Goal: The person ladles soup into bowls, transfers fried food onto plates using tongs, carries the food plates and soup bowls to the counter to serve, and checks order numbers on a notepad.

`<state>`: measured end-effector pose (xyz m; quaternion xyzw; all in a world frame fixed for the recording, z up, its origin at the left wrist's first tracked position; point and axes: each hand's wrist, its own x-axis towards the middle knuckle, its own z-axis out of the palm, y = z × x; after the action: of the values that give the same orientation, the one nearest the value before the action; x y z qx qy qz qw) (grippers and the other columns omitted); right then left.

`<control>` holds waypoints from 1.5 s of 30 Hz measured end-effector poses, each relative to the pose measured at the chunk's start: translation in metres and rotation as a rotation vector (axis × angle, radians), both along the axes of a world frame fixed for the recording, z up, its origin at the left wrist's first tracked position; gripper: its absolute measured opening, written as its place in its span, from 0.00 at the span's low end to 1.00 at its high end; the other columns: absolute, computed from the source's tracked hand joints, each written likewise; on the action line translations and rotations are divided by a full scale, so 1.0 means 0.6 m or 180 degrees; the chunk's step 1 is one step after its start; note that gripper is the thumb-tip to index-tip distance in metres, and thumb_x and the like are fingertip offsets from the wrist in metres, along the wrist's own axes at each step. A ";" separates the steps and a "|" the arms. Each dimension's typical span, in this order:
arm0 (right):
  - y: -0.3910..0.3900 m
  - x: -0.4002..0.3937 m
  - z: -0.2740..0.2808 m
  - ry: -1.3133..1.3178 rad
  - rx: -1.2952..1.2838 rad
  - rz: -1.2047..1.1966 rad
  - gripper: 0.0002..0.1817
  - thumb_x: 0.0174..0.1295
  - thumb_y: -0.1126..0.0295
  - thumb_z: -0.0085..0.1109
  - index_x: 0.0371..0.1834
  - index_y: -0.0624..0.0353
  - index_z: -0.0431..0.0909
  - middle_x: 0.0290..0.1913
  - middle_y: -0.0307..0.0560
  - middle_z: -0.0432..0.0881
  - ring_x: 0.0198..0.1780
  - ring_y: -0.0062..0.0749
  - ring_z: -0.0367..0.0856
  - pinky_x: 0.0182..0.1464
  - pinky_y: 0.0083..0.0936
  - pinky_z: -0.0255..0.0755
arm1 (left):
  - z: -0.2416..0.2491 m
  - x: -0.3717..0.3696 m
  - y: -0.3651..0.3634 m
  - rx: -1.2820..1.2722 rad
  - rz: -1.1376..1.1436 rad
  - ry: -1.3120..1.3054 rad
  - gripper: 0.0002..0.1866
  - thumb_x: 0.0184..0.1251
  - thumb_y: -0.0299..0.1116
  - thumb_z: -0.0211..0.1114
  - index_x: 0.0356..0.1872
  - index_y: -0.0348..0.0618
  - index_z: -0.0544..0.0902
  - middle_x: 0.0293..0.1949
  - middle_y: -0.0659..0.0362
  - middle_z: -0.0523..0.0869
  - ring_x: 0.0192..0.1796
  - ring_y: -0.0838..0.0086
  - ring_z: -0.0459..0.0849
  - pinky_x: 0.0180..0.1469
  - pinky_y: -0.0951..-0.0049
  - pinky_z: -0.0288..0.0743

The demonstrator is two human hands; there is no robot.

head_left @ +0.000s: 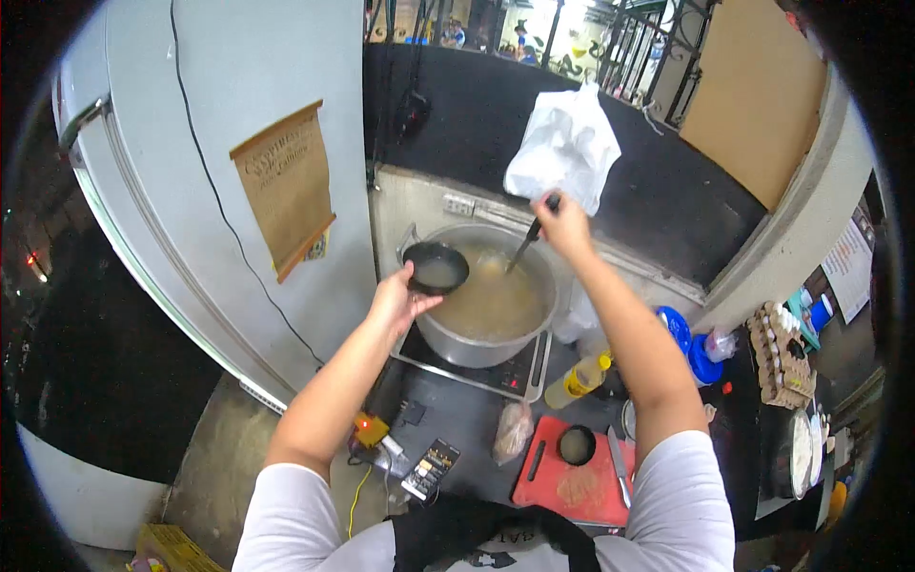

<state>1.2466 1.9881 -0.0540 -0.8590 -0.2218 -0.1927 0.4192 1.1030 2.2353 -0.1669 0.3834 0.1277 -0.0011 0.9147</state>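
My left hand (396,300) grips a small black bowl (438,268) by its side, above the left rim of a large metal pot (474,353). Some pale liquid shows inside the bowl. Closed round the dark handle of a ladle (529,234), my right hand (564,226) is over the pot's far right side. The ladle's lower end dips into the cloudy broth (491,303), so its head is hidden. Under the pot is a flat cooktop (536,367) with a small red light.
A red cutting board (543,477) carries a second black bowl (577,445) and a knife (619,465). Nearby stand a yellow-capped bottle (579,379) and a plastic bag of food (513,431). A phone (432,469) lies at the front. A white plastic bag (567,143) hangs behind the pot.
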 end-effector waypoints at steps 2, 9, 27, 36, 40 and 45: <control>0.010 -0.019 -0.025 0.0228 0.0265 0.0158 0.11 0.60 0.64 0.64 0.32 0.61 0.77 0.17 0.42 0.77 0.16 0.23 0.76 0.23 0.27 0.70 | 0.016 -0.015 -0.007 0.0082 0.0062 -0.0022 0.25 0.77 0.43 0.46 0.64 0.33 0.63 0.60 0.42 0.69 0.60 0.47 0.74 0.53 0.48 0.81; 0.019 -0.067 -0.080 -0.0469 -0.1078 0.1035 0.11 0.58 0.63 0.64 0.35 0.59 0.77 0.35 0.57 0.81 0.39 0.51 0.81 0.42 0.40 0.74 | 0.020 -0.021 -0.006 0.0102 0.0116 0.0149 0.25 0.77 0.43 0.47 0.62 0.32 0.65 0.59 0.43 0.73 0.58 0.48 0.76 0.54 0.51 0.80; -0.038 0.005 0.060 0.0549 0.0495 0.0041 0.13 0.60 0.62 0.63 0.32 0.63 0.77 0.22 0.41 0.81 0.16 0.20 0.76 0.18 0.22 0.71 | 0.013 -0.023 -0.006 0.0173 -0.0038 0.0106 0.26 0.76 0.42 0.49 0.63 0.30 0.62 0.56 0.42 0.71 0.58 0.45 0.76 0.55 0.48 0.80; -0.054 -0.002 0.183 0.0191 0.0148 0.0197 0.13 0.62 0.62 0.62 0.36 0.63 0.76 0.28 0.41 0.82 0.17 0.16 0.72 0.18 0.17 0.69 | 0.008 0.005 -0.044 0.0229 -0.0214 0.0069 0.25 0.77 0.42 0.46 0.62 0.29 0.65 0.59 0.41 0.72 0.59 0.47 0.76 0.54 0.52 0.80; -0.045 -0.039 0.216 0.0159 0.0253 0.0313 0.15 0.62 0.61 0.62 0.40 0.63 0.75 0.31 0.43 0.83 0.18 0.15 0.71 0.19 0.15 0.68 | 0.007 0.022 -0.063 0.0204 -0.0296 -0.0033 0.25 0.77 0.42 0.46 0.63 0.29 0.64 0.59 0.41 0.73 0.60 0.50 0.76 0.54 0.52 0.80; -0.032 -0.086 0.222 0.0029 0.0384 0.0603 0.14 0.63 0.63 0.62 0.39 0.63 0.75 0.31 0.44 0.83 0.18 0.15 0.71 0.18 0.15 0.67 | 0.011 0.034 -0.078 0.0058 -0.0426 -0.0143 0.24 0.78 0.40 0.44 0.64 0.30 0.63 0.63 0.42 0.69 0.63 0.51 0.74 0.57 0.48 0.78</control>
<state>1.1952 1.9688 0.0790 -0.8082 -0.2881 -0.1613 0.4875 1.1236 2.1885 -0.1601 0.3993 0.0812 -0.0525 0.9117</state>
